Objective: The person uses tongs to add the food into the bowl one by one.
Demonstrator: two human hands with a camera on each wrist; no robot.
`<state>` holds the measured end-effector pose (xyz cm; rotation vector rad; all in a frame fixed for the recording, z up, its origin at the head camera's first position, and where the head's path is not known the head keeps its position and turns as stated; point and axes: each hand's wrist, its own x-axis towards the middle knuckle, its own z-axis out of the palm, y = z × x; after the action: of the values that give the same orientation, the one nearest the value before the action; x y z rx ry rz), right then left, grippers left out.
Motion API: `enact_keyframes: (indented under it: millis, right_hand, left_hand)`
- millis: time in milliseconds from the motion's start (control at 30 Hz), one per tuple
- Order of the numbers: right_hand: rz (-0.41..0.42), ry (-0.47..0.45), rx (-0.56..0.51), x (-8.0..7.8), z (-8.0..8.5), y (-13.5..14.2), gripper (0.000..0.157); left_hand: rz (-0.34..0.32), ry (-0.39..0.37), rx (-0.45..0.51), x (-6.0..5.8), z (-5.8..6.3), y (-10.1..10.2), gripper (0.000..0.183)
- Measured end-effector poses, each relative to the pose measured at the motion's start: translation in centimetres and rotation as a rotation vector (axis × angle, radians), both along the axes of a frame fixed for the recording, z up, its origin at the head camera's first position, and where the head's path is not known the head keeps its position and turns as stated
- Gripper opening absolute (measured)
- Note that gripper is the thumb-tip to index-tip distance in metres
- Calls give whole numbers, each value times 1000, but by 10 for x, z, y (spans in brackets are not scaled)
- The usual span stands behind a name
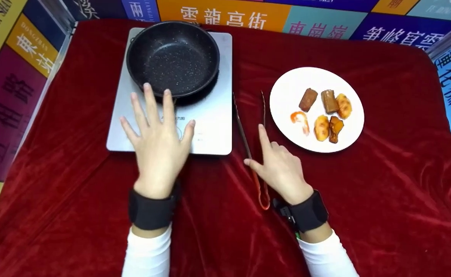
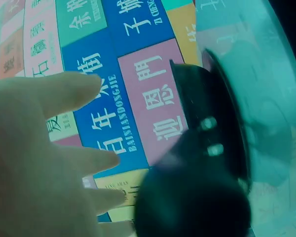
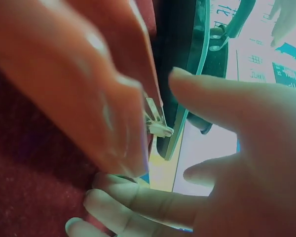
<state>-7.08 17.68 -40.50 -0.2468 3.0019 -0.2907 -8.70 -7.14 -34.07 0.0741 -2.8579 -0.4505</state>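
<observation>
Where right-hand fingers [image 1: 265, 140] spread, tongs [image 1: 256, 184] lie beneath.

the round black pan [image 1: 173, 61] (speckled white inside) sits mouth up toward the far end of the flat silver cooktop [image 1: 214, 127]. right of the cooktop, the slim tongs [image 1: 245, 140] lie on the red-draped counter [image 1: 383, 211], arms spread apart, dark tips pointing away from the person, orange-red bend nearest.
</observation>
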Motion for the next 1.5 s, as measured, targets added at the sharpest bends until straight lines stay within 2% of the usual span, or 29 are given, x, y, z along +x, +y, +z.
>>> enact_keyframes:
  millis: [267, 400, 533, 633, 800, 933, 1133, 1500]
  right_hand:
    - [36, -198, 68, 9, -7, -3, 106]
    - [57, -237, 92, 11, -5, -4, 107]
    - [73, -270, 50, 13, -4, -5, 107]
    - [65, -282, 8, 14, -5, -5, 105]
    - [19, -232, -68, 13, -5, 0, 99]
    - [-7, -129, -115, 11, -4, 5, 92]
    - [-12, 3, -148, 7, -4, 13, 86]
    - [-31, 118, -129, 3, 1, 31, 73]
  left_hand:
    - [-7, -118, 29, 1, -8, -24, 74]
    - [2, -156, 69, 0, -10, -31, 75]
    - [22, -224, 107, 0, -13, -36, 67]
    - [9, -280, 121, 0, -16, -37, 56]
    - [-10, -363, 159, -3, -15, -33, 50]
    - [-16, -392, 159, -7, -12, -31, 51]
    - [-25, -384, 161, -12, -9, -30, 54]
    - [-5, -364, 176, -15, -14, -24, 50]
